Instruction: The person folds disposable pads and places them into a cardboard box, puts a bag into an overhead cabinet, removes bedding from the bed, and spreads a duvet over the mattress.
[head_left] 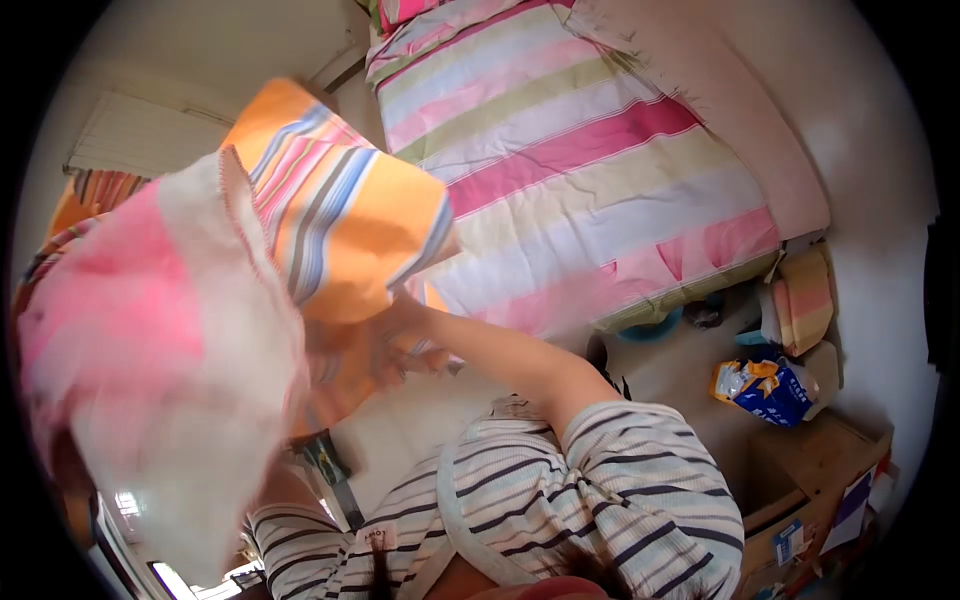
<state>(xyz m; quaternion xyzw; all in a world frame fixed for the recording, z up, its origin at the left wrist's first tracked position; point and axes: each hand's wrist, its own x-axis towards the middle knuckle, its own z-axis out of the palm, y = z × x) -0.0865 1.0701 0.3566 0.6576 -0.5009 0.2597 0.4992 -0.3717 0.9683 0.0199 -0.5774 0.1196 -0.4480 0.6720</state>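
My right hand (pixel 392 338), smeared by motion, reaches across in front of me at the lower edge of an orange cloth with coloured stripes (pixel 385 225). Its fingers look closed on that cloth, which is lifted and spread. A pink and white blanket with a stitched edge (pixel 180 330) hangs large and close on the left, covering part of the orange cloth. Only a piece of my left forearm (pixel 285 488) shows below the blanket. My left hand is hidden or lost in the blur, so its fingers cannot be made out.
A bed with a pink, white and green striped cover (pixel 560 170) stands ahead. To the right lie a blue and white package (pixel 770 390), folded cloth (pixel 803 300) and an open cardboard box (pixel 810 465). A teal basin (pixel 652 328) sits under the bed's edge.
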